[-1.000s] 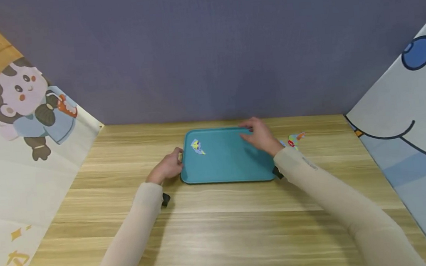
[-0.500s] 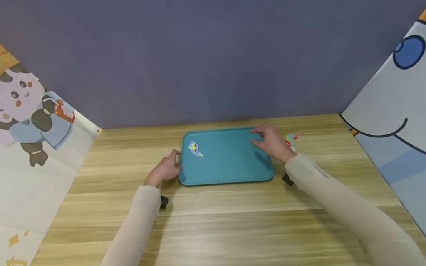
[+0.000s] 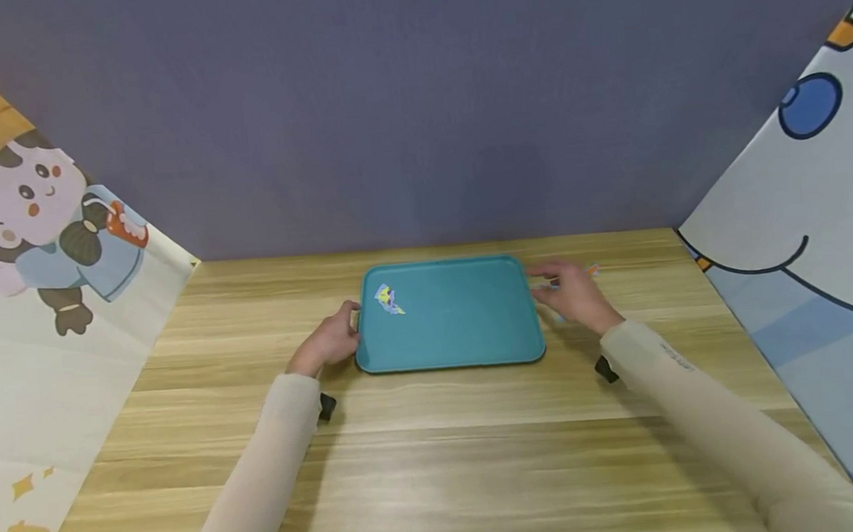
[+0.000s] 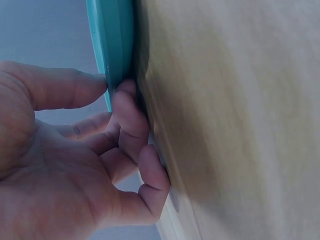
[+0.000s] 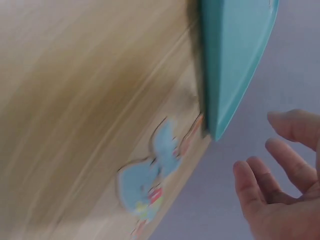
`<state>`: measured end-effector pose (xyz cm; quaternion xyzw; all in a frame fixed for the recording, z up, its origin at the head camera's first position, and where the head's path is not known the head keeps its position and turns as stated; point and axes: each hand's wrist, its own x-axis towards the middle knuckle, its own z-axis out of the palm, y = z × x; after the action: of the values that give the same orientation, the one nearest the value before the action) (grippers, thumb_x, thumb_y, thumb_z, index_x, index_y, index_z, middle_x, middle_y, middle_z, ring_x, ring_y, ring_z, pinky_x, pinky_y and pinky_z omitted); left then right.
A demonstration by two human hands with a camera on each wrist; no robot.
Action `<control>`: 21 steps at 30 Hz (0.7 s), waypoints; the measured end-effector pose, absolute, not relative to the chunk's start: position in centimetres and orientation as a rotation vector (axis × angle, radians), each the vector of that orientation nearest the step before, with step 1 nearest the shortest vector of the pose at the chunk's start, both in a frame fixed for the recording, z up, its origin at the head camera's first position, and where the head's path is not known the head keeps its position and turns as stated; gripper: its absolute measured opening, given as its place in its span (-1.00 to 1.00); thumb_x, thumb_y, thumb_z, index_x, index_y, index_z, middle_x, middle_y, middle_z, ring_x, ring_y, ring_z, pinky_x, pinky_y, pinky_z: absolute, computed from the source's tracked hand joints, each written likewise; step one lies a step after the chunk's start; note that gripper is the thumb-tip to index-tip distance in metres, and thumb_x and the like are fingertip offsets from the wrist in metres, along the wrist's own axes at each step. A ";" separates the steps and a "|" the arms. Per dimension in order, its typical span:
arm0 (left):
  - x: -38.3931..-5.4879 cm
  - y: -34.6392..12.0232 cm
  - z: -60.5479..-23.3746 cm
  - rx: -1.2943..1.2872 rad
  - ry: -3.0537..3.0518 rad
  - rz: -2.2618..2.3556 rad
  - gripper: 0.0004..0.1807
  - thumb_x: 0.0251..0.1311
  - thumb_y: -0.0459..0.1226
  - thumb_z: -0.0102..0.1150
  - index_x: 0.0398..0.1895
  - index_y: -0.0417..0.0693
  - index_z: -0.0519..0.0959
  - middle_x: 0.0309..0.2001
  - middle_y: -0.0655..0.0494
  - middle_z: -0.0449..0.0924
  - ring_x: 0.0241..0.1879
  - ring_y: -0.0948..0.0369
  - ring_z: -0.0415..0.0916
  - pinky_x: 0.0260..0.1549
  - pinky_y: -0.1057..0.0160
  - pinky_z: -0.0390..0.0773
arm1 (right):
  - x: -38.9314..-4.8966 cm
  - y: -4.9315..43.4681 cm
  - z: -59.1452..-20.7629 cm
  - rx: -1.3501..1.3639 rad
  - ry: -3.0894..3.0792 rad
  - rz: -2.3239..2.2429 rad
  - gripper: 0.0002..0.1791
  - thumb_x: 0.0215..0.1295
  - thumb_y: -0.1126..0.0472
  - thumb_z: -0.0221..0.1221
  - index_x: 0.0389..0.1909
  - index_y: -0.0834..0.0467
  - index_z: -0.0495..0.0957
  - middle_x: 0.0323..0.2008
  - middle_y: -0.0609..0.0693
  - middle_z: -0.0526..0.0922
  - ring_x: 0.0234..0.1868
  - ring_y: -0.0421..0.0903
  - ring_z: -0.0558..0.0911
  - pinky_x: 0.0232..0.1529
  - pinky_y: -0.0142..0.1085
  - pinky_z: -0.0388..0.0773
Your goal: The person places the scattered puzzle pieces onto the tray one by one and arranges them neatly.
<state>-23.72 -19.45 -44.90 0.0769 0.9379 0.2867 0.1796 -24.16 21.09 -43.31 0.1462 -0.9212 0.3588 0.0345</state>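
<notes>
A teal tray [image 3: 461, 317] lies on the wooden table. My left hand [image 3: 332, 338] grips its left edge, with the thumb on the rim [image 4: 104, 82] and curled fingers [image 4: 132, 120] beneath, as the left wrist view shows. My right hand [image 3: 573, 294] hovers beside the tray's right edge, fingers loosely bent and holding nothing. Inside the tray, at its left, is a small yellow and lilac puzzle-like piece [image 3: 388, 300]. Below the right hand, flat blue puzzle-like pieces [image 5: 140, 182] and an orange one [image 5: 190, 135] lie on the table; in the head view the hand mostly covers them.
A dark blue-grey panel [image 3: 414, 108] rises behind the table [image 3: 442, 465]. Printed cartoon panels stand on the left [image 3: 57, 345] and right [image 3: 828, 209]. A black strap piece [image 3: 606, 369] sits at the right wrist.
My right hand has moved rightward, from over the tray's right part to just outside its right edge, now covering the loose pieces. The left hand keeps its grip; the view has shifted slightly.
</notes>
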 end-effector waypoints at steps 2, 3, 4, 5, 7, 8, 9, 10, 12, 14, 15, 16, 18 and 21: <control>-23.7 -19.5 -44.9 0.216 2.657 0.805 -0.40 0.11 -0.33 -0.07 0.22 -0.08 -0.01 -0.39 -0.02 0.44 -0.52 0.13 0.37 -0.56 0.23 0.37 | -24.1 21.6 -43.4 0.446 -2.830 1.100 -0.61 0.05 0.29 0.15 -0.03 0.22 0.44 -0.02 0.18 0.37 -0.12 0.17 0.43 -0.16 -0.09 0.37; -23.7 -19.5 -44.9 0.216 2.657 0.805 -0.40 0.11 -0.33 -0.07 0.22 -0.08 -0.01 -0.40 -0.03 0.44 -0.52 0.13 0.37 -0.56 0.23 0.37 | -24.0 21.9 -43.4 0.439 -2.833 1.090 -0.61 0.05 0.29 0.16 -0.04 0.24 0.44 -0.03 0.18 0.38 -0.13 0.17 0.44 -0.15 -0.09 0.37; -23.7 -19.5 -44.9 0.216 2.656 0.805 -0.40 0.11 -0.33 -0.07 0.22 -0.08 -0.01 -0.39 -0.02 0.44 -0.52 0.13 0.37 -0.56 0.23 0.37 | -23.9 22.1 -43.5 0.434 -2.840 1.079 -0.61 0.05 0.29 0.16 -0.04 0.25 0.44 -0.04 0.18 0.38 -0.13 0.17 0.44 -0.16 -0.08 0.37; -23.7 -19.5 -44.9 0.217 2.655 0.805 -0.40 0.11 -0.33 -0.07 0.23 -0.08 -0.01 -0.40 -0.03 0.44 -0.52 0.13 0.37 -0.56 0.23 0.37 | -23.9 22.3 -43.5 0.429 -2.846 1.069 -0.61 0.04 0.30 0.17 -0.04 0.26 0.44 -0.06 0.18 0.40 -0.14 0.17 0.44 -0.16 -0.08 0.37; -23.7 -19.4 -44.8 0.215 2.654 0.806 -0.40 0.11 -0.33 -0.07 0.23 -0.07 -0.01 -0.40 -0.02 0.44 -0.53 0.13 0.37 -0.56 0.23 0.37 | -23.9 22.7 -43.7 0.420 -2.875 1.040 -0.59 0.03 0.31 0.17 -0.04 0.28 0.43 -0.07 0.18 0.40 -0.14 0.17 0.42 -0.16 -0.07 0.37; -23.7 -19.4 -44.8 0.216 2.653 0.807 -0.40 0.11 -0.33 -0.07 0.23 -0.07 -0.01 -0.40 -0.02 0.44 -0.53 0.13 0.37 -0.56 0.23 0.37 | -23.8 22.8 -43.8 0.414 -2.890 1.029 -0.58 0.02 0.31 0.18 -0.04 0.28 0.43 -0.09 0.18 0.40 -0.14 0.16 0.42 -0.16 -0.07 0.36; -23.7 -19.4 -44.8 0.220 2.653 0.809 -0.40 0.11 -0.33 -0.07 0.23 -0.08 -0.01 -0.41 -0.02 0.44 -0.53 0.13 0.37 -0.55 0.23 0.37 | -23.9 23.0 -43.9 0.401 -2.904 1.012 -0.58 0.01 0.30 0.19 -0.04 0.28 0.43 -0.10 0.18 0.41 -0.16 0.15 0.42 -0.17 -0.07 0.35; -23.7 -19.5 -44.8 0.221 2.653 0.810 -0.40 0.11 -0.33 -0.07 0.23 -0.08 -0.01 -0.40 -0.02 0.44 -0.52 0.13 0.37 -0.55 0.23 0.37 | -23.9 23.1 -43.9 0.389 -2.927 0.993 -0.57 0.00 0.30 0.20 -0.04 0.28 0.43 -0.09 0.19 0.40 -0.15 0.15 0.41 -0.17 -0.05 0.35; -23.7 -19.5 -44.8 0.224 2.655 0.812 -0.40 0.11 -0.33 -0.07 0.23 -0.08 -0.01 -0.41 -0.03 0.44 -0.52 0.12 0.37 -0.54 0.22 0.37 | -23.9 23.4 -44.1 0.368 -2.963 0.963 -0.56 -0.02 0.29 0.21 -0.05 0.29 0.44 -0.10 0.21 0.41 -0.15 0.15 0.41 -0.17 -0.04 0.33; -23.7 -19.5 -44.8 0.231 2.656 0.812 -0.41 0.12 -0.33 -0.07 0.22 -0.09 -0.01 -0.40 -0.03 0.44 -0.52 0.12 0.37 -0.54 0.22 0.37 | -24.0 23.7 -44.3 0.349 -3.007 0.937 -0.54 -0.04 0.29 0.23 -0.05 0.29 0.44 -0.13 0.23 0.43 -0.17 0.14 0.42 -0.17 -0.04 0.32; -23.6 -19.5 -44.8 0.233 2.658 0.811 -0.41 0.12 -0.33 -0.07 0.22 -0.09 0.00 -0.40 -0.02 0.44 -0.51 0.12 0.37 -0.53 0.22 0.37 | -24.0 23.8 -44.4 0.347 -3.030 0.916 -0.53 -0.05 0.28 0.23 -0.04 0.29 0.44 -0.14 0.23 0.44 -0.16 0.14 0.42 -0.16 -0.03 0.32; -23.6 -19.4 -44.7 0.231 2.660 0.809 -0.41 0.12 -0.33 -0.07 0.22 -0.09 0.00 -0.39 -0.02 0.44 -0.51 0.12 0.37 -0.53 0.22 0.37 | -24.0 24.0 -44.4 0.348 -3.052 0.903 -0.51 -0.06 0.28 0.24 -0.03 0.29 0.43 -0.13 0.23 0.45 -0.15 0.15 0.42 -0.15 -0.02 0.31; -23.6 -19.4 -44.7 0.238 2.663 0.807 -0.41 0.12 -0.33 -0.07 0.22 -0.09 0.00 -0.38 -0.03 0.44 -0.49 0.12 0.38 -0.51 0.22 0.37 | -24.0 24.3 -44.6 0.354 -3.089 0.888 -0.48 -0.09 0.27 0.25 -0.02 0.29 0.42 -0.14 0.23 0.47 -0.15 0.14 0.43 -0.15 -0.02 0.31; -23.5 -19.3 -44.6 0.233 2.667 0.805 -0.41 0.12 -0.32 -0.07 0.22 -0.09 0.00 -0.35 -0.04 0.44 -0.45 0.12 0.38 -0.47 0.21 0.38 | -24.1 24.7 -44.8 0.367 -3.133 0.870 -0.43 -0.11 0.26 0.27 0.01 0.30 0.39 -0.10 0.25 0.46 -0.11 0.15 0.41 -0.12 -0.01 0.29</control>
<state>-23.53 -19.35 -44.64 0.0823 0.9397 0.2836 0.1723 -24.07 24.69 -44.82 0.1120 -0.9554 0.2653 -0.0655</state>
